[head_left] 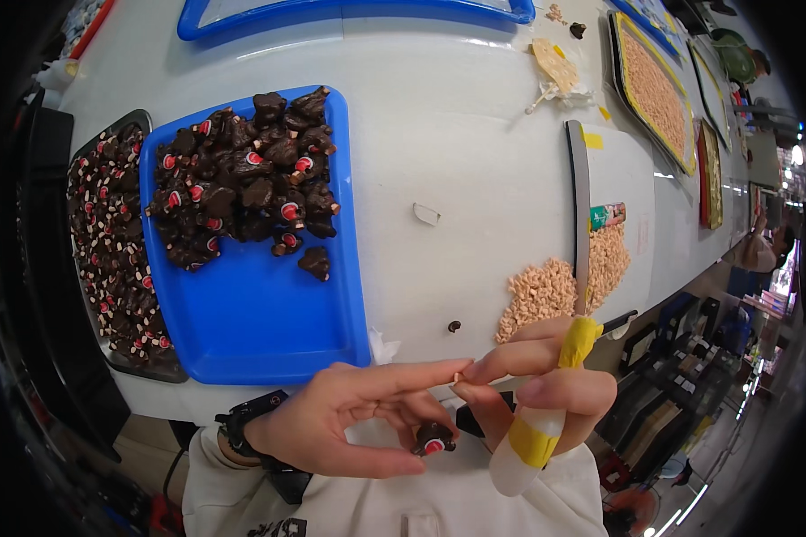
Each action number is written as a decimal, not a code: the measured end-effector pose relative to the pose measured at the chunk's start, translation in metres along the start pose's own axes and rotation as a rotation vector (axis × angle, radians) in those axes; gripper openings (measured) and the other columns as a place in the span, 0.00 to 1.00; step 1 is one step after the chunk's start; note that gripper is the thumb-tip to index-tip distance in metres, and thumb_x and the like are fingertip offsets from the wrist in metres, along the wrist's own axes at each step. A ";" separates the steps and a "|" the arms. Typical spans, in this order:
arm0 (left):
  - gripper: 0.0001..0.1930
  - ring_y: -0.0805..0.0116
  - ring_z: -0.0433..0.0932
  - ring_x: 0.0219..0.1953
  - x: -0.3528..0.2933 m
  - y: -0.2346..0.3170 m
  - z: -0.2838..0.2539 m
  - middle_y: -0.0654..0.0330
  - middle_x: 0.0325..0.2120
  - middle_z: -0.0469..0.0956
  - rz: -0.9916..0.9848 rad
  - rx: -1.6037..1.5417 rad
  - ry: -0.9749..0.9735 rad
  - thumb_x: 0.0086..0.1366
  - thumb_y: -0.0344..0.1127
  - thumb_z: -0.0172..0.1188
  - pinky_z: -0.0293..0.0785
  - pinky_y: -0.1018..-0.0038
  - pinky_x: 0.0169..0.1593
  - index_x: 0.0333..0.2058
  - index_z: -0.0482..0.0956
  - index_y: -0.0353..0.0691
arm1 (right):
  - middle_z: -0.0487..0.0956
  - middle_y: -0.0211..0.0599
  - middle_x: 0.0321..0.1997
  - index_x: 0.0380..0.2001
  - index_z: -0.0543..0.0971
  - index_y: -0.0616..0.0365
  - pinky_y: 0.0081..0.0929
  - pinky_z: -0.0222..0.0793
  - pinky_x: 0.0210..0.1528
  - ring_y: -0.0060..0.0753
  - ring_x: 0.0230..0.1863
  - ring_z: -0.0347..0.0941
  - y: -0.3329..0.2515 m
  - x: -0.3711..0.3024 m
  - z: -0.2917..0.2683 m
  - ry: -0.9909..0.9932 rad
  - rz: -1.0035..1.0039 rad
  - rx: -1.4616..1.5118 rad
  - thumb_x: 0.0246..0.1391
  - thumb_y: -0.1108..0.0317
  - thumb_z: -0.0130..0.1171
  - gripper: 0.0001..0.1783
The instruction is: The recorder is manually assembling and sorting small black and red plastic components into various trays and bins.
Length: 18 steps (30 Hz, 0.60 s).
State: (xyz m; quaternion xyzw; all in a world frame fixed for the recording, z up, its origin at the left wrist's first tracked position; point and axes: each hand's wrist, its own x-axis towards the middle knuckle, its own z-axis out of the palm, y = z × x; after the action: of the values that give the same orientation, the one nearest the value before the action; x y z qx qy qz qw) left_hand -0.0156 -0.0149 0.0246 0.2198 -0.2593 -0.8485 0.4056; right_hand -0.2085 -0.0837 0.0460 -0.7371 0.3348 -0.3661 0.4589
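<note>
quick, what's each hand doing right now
Left hand: pinching a dark chocolate piece between thumb and fingers.
Right hand: fingers curled, taped, touching the left fingertips; holding anything cannot be told.

I see open white table [475,161] between the blue tray [260,313] of heaped dark chocolate pieces [242,174] and the long knife [580,206] beside the nut crumbs [546,291], interrupted only by a small white scrap [426,214] and one dark crumb [454,326].

Glossy blue plastic rectangular tray [260,322] on the smooth, shiny white counter [457,134]; rough, matt dark chocolate clusters [242,179]; long flat metal blade [580,206]; crumbly tan nut bits [546,291].
</note>
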 end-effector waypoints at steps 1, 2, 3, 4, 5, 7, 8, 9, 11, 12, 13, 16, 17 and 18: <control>0.37 0.69 0.74 0.48 0.000 0.000 0.000 0.51 0.50 0.70 0.010 0.016 0.006 0.56 0.19 0.59 0.72 0.79 0.44 0.62 0.50 0.33 | 0.79 0.36 0.28 0.31 0.69 0.50 0.28 0.62 0.28 0.35 0.22 0.68 0.002 0.002 0.000 0.001 -0.039 0.022 0.34 0.80 0.67 0.21; 0.37 0.69 0.74 0.47 0.000 0.001 0.000 0.51 0.49 0.71 0.018 0.031 0.008 0.55 0.19 0.59 0.72 0.79 0.44 0.62 0.50 0.34 | 0.79 0.36 0.28 0.31 0.69 0.50 0.28 0.62 0.28 0.35 0.22 0.68 0.001 0.003 0.002 -0.001 -0.039 0.020 0.34 0.80 0.67 0.21; 0.37 0.69 0.74 0.47 0.001 0.000 -0.001 0.51 0.49 0.71 0.020 0.030 0.007 0.55 0.19 0.59 0.72 0.79 0.44 0.62 0.50 0.34 | 0.79 0.36 0.27 0.31 0.69 0.51 0.27 0.62 0.27 0.35 0.22 0.68 0.000 0.004 0.005 0.027 -0.063 -0.047 0.34 0.79 0.67 0.21; 0.39 0.62 0.75 0.47 0.001 0.000 -0.002 0.45 0.50 0.69 0.030 0.030 0.017 0.53 0.17 0.60 0.74 0.77 0.42 0.61 0.51 0.32 | 0.79 0.37 0.27 0.32 0.69 0.51 0.26 0.62 0.26 0.34 0.22 0.69 -0.001 0.005 0.007 0.056 -0.087 -0.115 0.34 0.79 0.68 0.21; 0.40 0.56 0.76 0.46 0.000 -0.001 -0.003 0.40 0.50 0.68 0.041 0.032 0.031 0.50 0.15 0.61 0.76 0.75 0.41 0.60 0.52 0.30 | 0.79 0.37 0.27 0.32 0.69 0.51 0.26 0.62 0.26 0.34 0.22 0.69 -0.001 0.005 0.009 0.053 -0.089 -0.112 0.34 0.79 0.68 0.21; 0.40 0.56 0.76 0.46 -0.001 -0.002 -0.004 0.40 0.49 0.69 0.057 0.037 0.029 0.50 0.15 0.61 0.76 0.75 0.41 0.60 0.52 0.30 | 0.79 0.37 0.28 0.30 0.70 0.53 0.26 0.61 0.24 0.34 0.21 0.70 0.001 0.004 0.011 0.093 -0.190 -0.231 0.34 0.79 0.68 0.19; 0.40 0.56 0.76 0.46 -0.001 -0.003 -0.004 0.40 0.48 0.69 0.069 0.040 0.020 0.50 0.15 0.61 0.76 0.75 0.41 0.60 0.52 0.30 | 0.79 0.37 0.28 0.30 0.70 0.53 0.26 0.61 0.24 0.34 0.21 0.70 0.001 0.004 0.010 0.092 -0.190 -0.231 0.34 0.79 0.68 0.19; 0.40 0.56 0.76 0.46 -0.002 -0.003 -0.004 0.40 0.48 0.69 0.070 0.040 0.020 0.50 0.15 0.61 0.76 0.75 0.41 0.60 0.52 0.30 | 0.79 0.38 0.28 0.28 0.70 0.54 0.26 0.61 0.23 0.34 0.21 0.70 0.001 0.005 0.008 0.035 -0.174 -0.210 0.34 0.78 0.67 0.17; 0.40 0.57 0.76 0.45 -0.001 -0.001 -0.004 0.40 0.47 0.71 0.010 0.051 0.037 0.49 0.15 0.61 0.75 0.75 0.41 0.61 0.52 0.31 | 0.79 0.38 0.29 0.26 0.71 0.55 0.25 0.61 0.22 0.34 0.21 0.71 0.002 0.004 0.007 -0.021 -0.158 -0.190 0.34 0.78 0.67 0.16; 0.40 0.57 0.76 0.45 0.000 -0.001 -0.004 0.40 0.47 0.71 0.010 0.051 0.034 0.49 0.15 0.61 0.75 0.75 0.41 0.61 0.52 0.31 | 0.79 0.39 0.29 0.24 0.72 0.55 0.25 0.61 0.21 0.34 0.21 0.70 0.004 0.002 0.007 0.001 -0.178 -0.200 0.34 0.78 0.67 0.14; 0.40 0.58 0.76 0.45 0.001 0.000 -0.003 0.41 0.45 0.72 0.005 0.058 0.036 0.49 0.15 0.61 0.75 0.76 0.41 0.60 0.52 0.30 | 0.78 0.39 0.30 0.22 0.72 0.56 0.25 0.61 0.21 0.33 0.22 0.70 0.005 0.001 0.006 0.022 -0.198 -0.209 0.33 0.78 0.66 0.12; 0.38 0.67 0.75 0.44 0.000 0.002 -0.001 0.47 0.44 0.74 -0.016 0.027 0.049 0.52 0.18 0.61 0.73 0.78 0.43 0.61 0.53 0.31 | 0.78 0.39 0.30 0.22 0.74 0.57 0.24 0.61 0.23 0.33 0.23 0.70 0.003 0.002 -0.005 -0.107 -0.211 -0.134 0.31 0.77 0.65 0.11; 0.37 0.75 0.74 0.44 0.000 0.002 -0.001 0.52 0.44 0.75 -0.034 -0.015 0.052 0.55 0.22 0.61 0.71 0.80 0.45 0.61 0.53 0.33 | 0.78 0.39 0.30 0.22 0.74 0.57 0.24 0.61 0.23 0.33 0.23 0.70 0.003 0.001 -0.006 -0.105 -0.211 -0.135 0.31 0.77 0.65 0.11; 0.37 0.75 0.74 0.44 0.000 0.002 -0.001 0.52 0.44 0.75 -0.035 -0.014 0.050 0.55 0.22 0.61 0.71 0.80 0.45 0.61 0.53 0.33 | 0.79 0.38 0.30 0.22 0.74 0.57 0.24 0.61 0.25 0.32 0.24 0.70 0.004 -0.001 -0.006 -0.099 -0.213 -0.146 0.30 0.77 0.64 0.11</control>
State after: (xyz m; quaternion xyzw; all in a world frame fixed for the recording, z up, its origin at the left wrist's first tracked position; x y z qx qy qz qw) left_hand -0.0141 -0.0164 0.0251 0.2426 -0.2392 -0.8514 0.3988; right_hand -0.2145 -0.0871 0.0439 -0.8171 0.2574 -0.3507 0.3782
